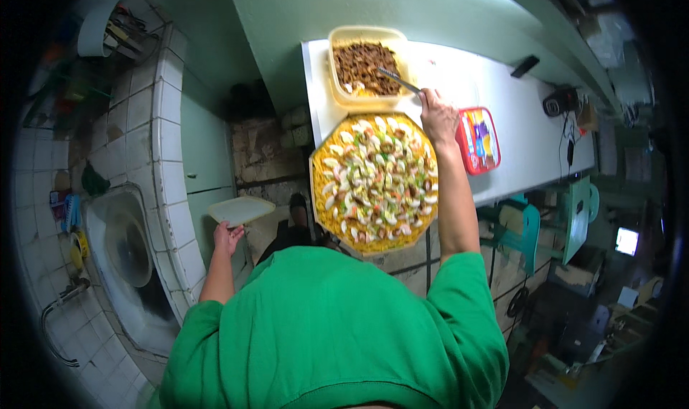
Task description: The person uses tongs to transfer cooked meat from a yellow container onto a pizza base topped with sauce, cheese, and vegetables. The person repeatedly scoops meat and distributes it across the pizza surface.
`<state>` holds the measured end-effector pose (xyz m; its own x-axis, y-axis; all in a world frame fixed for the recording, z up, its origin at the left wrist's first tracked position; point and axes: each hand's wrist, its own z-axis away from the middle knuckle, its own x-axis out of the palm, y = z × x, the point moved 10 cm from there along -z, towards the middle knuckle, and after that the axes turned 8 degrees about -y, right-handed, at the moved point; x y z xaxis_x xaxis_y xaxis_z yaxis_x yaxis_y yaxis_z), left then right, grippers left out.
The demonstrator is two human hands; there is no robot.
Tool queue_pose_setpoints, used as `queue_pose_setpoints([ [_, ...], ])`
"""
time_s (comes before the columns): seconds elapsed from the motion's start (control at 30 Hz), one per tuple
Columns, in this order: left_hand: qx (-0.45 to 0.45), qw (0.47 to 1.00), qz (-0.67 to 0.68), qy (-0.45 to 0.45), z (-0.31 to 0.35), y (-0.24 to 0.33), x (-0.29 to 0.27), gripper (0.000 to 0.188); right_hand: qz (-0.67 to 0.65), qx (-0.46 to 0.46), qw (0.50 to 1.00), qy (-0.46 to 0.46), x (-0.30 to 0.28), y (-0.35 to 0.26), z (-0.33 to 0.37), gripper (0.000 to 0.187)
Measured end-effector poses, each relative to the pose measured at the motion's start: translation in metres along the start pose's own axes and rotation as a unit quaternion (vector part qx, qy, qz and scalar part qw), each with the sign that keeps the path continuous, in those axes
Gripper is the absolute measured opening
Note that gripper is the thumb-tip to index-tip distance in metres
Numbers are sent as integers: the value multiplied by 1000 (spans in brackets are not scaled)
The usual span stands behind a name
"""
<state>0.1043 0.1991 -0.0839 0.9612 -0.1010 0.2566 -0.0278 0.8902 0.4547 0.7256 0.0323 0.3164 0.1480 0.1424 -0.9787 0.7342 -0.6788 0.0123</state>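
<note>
My right hand (440, 113) is closed round a slim metal utensil (408, 85), whose tip reaches into the brown food. That food (362, 59), dark and shredded-looking, lies in a pale yellow plastic container (406, 49) on the white table. Low on the left, my left hand (227, 239) pinches the edge of a pale, flat lid (242, 208), held clear of the table. Between my arms sits an octagonal tray (314, 186) of yellow noodles, topped with egg slices and green and brown bits. Its near part extends past the table edge.
A red-rimmed plastic tub (479, 140) stands right of my forearm on the white table (530, 133). Farther along are a dark oblong object (525, 66) and cables. Teal chairs (518, 231) stand at the right. A sink (128, 247) with tiled edging lies left.
</note>
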Motion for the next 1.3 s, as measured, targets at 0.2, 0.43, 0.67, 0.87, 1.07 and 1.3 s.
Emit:
queue_pose_setpoints([
  [0.2,16,1000,4,19,14,-4,-1,30,-181,54,976,105,-65,68,76,19],
  [0.43,22,1000,8,13,29,-18,-3,38,-176,139,970,92,-113,153,218,17],
  [0.67,28,998,29,44,39,-48,-19,40,-167,202,965,30,-93,178,339,19],
  [0.87,69,996,22,49,52,-48,-16,44,-157,249,954,62,-87,196,390,21],
  [1.07,115,991,16,63,62,-33,-5,40,-280,157,947,15,-58,137,376,17],
  [1.3,199,978,29,55,112,-19,25,39,-169,28,985,26,-37,66,335,14],
])
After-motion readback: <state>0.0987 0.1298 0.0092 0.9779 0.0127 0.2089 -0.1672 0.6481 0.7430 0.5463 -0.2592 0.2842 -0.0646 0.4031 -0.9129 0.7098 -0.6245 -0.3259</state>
